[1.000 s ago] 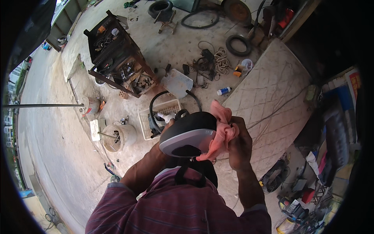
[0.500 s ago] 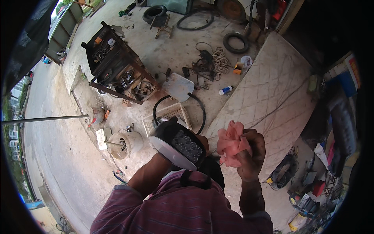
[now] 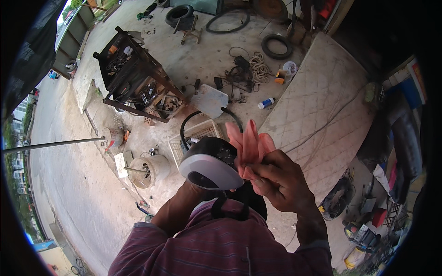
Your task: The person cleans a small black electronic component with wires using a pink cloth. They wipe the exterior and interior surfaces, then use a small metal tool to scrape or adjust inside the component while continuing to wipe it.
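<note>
An LED lamp [image 3: 208, 166] with a black and silver-grey housing is held up in front of my chest. My left hand [image 3: 195, 190] grips it from beneath; the lamp hides most of the fingers. My right hand [image 3: 284, 184] is closed on a crumpled pink cloth [image 3: 251, 143], pinched between thumb and fingers. The cloth meets the right side of the lamp and covers part of its lens face. Past the lamp, a cream plastic basket [image 3: 174, 146] sits on the floor with things in it.
A rusty metal tool stand [image 3: 138, 102] full of tools is at the far left. A bucket [image 3: 159, 168] stands left of the lamp. A quilted panel [image 3: 317, 96] lies to the right. Tyres [image 3: 276, 47], coiled rope [image 3: 259, 69] and a blue-white bottle [image 3: 266, 103] are farther off.
My right hand has brought the pink cloth leftward onto the lamp. The lamp has turned, so its grey shell shows more and its lens face less.
</note>
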### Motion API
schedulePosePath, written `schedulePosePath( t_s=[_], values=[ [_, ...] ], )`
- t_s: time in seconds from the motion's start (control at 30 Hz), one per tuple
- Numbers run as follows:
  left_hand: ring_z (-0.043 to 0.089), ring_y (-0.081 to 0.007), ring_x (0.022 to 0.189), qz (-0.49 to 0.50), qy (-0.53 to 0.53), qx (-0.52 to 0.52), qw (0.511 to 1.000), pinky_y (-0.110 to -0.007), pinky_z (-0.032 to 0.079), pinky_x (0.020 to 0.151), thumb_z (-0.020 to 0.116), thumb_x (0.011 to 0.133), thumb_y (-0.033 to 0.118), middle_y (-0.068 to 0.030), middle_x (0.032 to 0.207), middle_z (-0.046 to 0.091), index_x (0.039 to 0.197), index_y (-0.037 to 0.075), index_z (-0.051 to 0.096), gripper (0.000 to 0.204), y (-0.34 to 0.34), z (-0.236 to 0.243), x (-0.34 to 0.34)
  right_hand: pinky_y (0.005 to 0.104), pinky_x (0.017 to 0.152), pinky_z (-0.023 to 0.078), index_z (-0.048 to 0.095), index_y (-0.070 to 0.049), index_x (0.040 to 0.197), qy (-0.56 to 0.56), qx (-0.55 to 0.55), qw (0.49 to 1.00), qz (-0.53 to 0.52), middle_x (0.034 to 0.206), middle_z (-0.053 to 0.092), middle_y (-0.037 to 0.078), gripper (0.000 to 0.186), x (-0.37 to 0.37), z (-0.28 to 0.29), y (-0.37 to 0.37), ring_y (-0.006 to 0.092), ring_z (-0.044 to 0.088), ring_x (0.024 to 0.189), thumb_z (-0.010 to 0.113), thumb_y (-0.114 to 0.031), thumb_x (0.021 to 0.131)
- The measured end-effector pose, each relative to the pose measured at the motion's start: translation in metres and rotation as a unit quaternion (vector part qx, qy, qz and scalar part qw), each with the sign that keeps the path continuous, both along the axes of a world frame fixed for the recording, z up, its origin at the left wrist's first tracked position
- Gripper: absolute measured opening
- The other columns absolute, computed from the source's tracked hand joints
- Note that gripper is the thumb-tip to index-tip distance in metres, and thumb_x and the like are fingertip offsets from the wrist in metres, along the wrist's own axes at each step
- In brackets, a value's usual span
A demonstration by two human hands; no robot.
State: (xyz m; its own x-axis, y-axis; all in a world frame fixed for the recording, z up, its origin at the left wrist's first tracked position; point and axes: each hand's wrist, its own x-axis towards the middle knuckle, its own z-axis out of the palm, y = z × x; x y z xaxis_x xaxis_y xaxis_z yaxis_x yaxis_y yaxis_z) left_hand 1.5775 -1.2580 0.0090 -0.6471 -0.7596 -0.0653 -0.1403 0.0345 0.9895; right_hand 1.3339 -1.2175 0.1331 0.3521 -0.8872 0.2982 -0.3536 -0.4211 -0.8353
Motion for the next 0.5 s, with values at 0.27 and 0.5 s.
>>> schedulePosePath(
  t_s=[0.27,0.5],
  values=[
    [0.06,-0.0375,0.099,-0.029,0.549,0.477,0.686,-0.04,0.057,0.071,0.05,0.092,0.061,-0.0275,0.129,0.052,0.145,0.01,0.043,0.074,-0.011,-0.024,0.005,0.035,0.09,0.051,0.056,0.006,0.128,-0.431,0.265,0.851,-0.144,0.113,0.065,0.01,0.034,0.014,-0.062,0.016,0.0189,0.064,0.099,0.051,-0.01,0.098],
    [0.044,-0.0318,0.137,0.177,0.48,0.359,0.781,-0.049,0.038,0.113,0.037,0.083,0.084,-0.0125,0.152,0.042,0.153,0.017,0.033,0.097,-0.002,0.014,-0.041,0.0323,0.101,0.044,0.049,0.007,0.136,-0.461,0.287,0.808,-0.229,0.127,0.059,0.014,0.048,0.053,-0.066,-0.009,0.0203,0.057,0.117,0.049,-0.028,0.102]
  ],
)
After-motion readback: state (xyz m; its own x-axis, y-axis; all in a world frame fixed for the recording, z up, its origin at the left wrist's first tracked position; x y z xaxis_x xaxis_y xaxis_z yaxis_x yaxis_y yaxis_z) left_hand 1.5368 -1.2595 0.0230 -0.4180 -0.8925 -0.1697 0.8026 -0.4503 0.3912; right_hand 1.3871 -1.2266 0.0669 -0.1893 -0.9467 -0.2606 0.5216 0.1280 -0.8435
